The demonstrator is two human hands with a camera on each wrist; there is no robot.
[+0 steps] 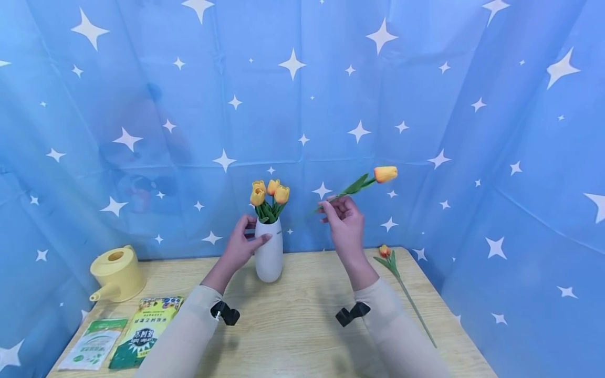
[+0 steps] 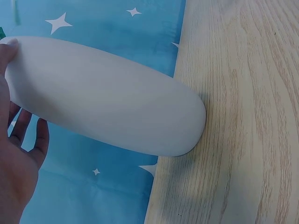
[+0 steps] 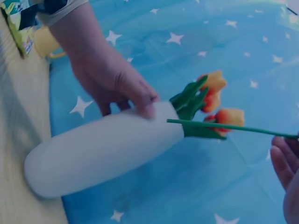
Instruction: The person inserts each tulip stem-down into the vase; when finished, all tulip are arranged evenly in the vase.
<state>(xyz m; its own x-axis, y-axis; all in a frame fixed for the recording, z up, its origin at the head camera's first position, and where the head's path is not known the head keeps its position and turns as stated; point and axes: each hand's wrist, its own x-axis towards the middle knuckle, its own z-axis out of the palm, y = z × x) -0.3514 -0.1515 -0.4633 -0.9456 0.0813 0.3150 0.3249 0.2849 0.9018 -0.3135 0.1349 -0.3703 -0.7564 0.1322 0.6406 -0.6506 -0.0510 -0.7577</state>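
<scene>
Head view: A person's left hand [image 1: 241, 244] has its grip wrapped around the neck of a white vase [image 1: 269, 252], which stands upright near the far edge of the counter [image 1: 283, 325] with yellow tulips [image 1: 269, 193] at its mouth. The right hand [image 1: 348, 223], its grip pinching the stem, holds a single tulip [image 1: 357, 183] in the air to the vase's right, bloom up and away, stem end slanting down toward the vase but apart from it. A spare tulip [image 1: 394, 268] lies along the right edge; a watering can [image 1: 120, 275] sits by the far left corner.

Left wrist view: Thumb and fingers flank the vase near its top, its base on the counter.

Right wrist view: The bare stem end, leading the bloom, crosses the vase's rim in sight; whether they touch cannot be told.
</scene>
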